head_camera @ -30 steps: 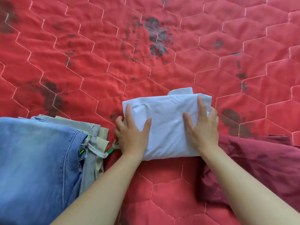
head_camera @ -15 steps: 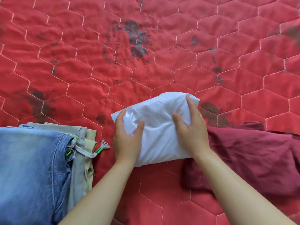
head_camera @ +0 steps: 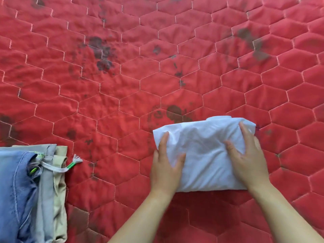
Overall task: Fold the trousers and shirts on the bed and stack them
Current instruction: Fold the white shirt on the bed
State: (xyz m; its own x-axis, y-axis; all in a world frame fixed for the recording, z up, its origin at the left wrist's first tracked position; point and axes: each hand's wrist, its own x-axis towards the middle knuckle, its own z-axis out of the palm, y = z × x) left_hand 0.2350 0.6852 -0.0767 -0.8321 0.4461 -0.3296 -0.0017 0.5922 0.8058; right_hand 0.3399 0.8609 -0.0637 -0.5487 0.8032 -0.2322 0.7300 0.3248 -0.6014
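A folded white shirt (head_camera: 205,151) sits right of centre on the red quilted bed (head_camera: 122,95). My left hand (head_camera: 165,165) grips its left edge, with thumb and forefinger on top. At the shirt's right edge my right hand (head_camera: 249,160) holds on, its fingers spread over the creased cloth. A stack of folded trousers lies at the lower left: blue jeans (head_camera: 15,193) on top, then a grey pair (head_camera: 46,199), then a beige pair (head_camera: 60,195). Whether the shirt rests on the bed or hangs just above it, I cannot tell.
A white drawstring with a green-banded tassel (head_camera: 74,163) trails from the stack onto the quilt. Dark stains mark the quilt at upper centre (head_camera: 102,53) and just left of the shirt (head_camera: 175,113). A wide strip of quilt separates stack and shirt.
Both hands closed on the white shirt and carried it right, away from the trouser stack. The dark red garment that lay at the right is out of view now.
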